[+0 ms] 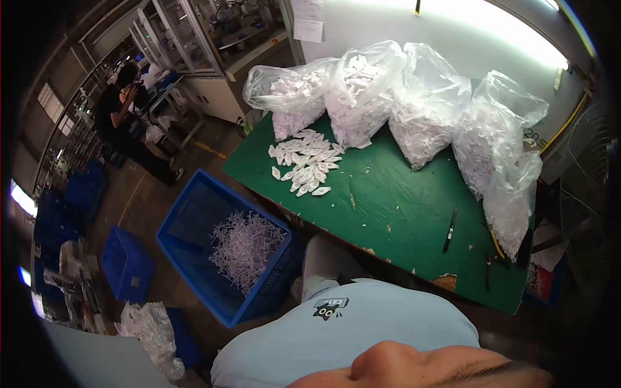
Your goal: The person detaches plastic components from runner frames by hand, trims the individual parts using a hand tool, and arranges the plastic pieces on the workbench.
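Note:
Neither my left hand nor my right hand shows in the head view. In front of my body stands a table with a green top [381, 187]. A heap of small white diamond-shaped plastic pieces [307, 158] lies on its left part. Along the back lean several clear plastic bags, such as the left bag [297, 90] and the middle bag [420, 123], filled with small white parts. A dark pen-like tool [450, 229] rests toward the right side. Close to the right corner lie dark-handled pliers [488, 271].
A blue bin [194, 252] holding a tangle of thin white plastic strips [246, 249] stands left of the table. Farther left are a smaller blue bin [126, 265] and a crumpled plastic bag [152, 336]. Another person [123, 123] stands at a workbench in the background.

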The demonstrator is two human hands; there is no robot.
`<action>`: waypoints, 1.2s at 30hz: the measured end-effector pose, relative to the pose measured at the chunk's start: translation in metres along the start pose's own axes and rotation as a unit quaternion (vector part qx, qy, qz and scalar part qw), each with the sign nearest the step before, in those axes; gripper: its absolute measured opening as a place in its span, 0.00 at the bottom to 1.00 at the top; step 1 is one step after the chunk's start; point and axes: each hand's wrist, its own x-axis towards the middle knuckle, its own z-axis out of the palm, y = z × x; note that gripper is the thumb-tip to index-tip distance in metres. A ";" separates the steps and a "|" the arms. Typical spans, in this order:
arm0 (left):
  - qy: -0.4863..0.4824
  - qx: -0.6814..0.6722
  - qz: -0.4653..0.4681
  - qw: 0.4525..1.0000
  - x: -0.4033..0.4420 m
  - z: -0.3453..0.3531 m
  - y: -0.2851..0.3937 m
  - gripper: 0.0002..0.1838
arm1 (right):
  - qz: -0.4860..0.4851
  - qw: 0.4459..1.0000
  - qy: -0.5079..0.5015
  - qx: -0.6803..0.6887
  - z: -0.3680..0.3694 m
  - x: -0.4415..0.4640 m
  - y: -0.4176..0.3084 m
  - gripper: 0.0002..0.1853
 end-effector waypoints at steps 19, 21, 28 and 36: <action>0.567 0.073 0.406 0.713 0.103 -0.337 0.316 0.25 | -0.452 0.824 0.323 0.116 -0.295 -0.137 -0.228 0.12; 0.501 0.120 0.377 0.770 0.095 -0.330 0.331 0.29 | -0.503 0.769 0.389 0.071 -0.317 -0.103 -0.281 0.17; 0.430 0.214 0.384 0.788 0.061 -0.305 0.347 0.29 | -0.519 0.710 0.475 -0.033 -0.369 -0.016 -0.431 0.41; 0.451 0.198 0.387 0.779 0.053 -0.245 0.367 0.25 | -0.460 0.726 0.506 -0.071 -0.350 0.008 -0.431 0.34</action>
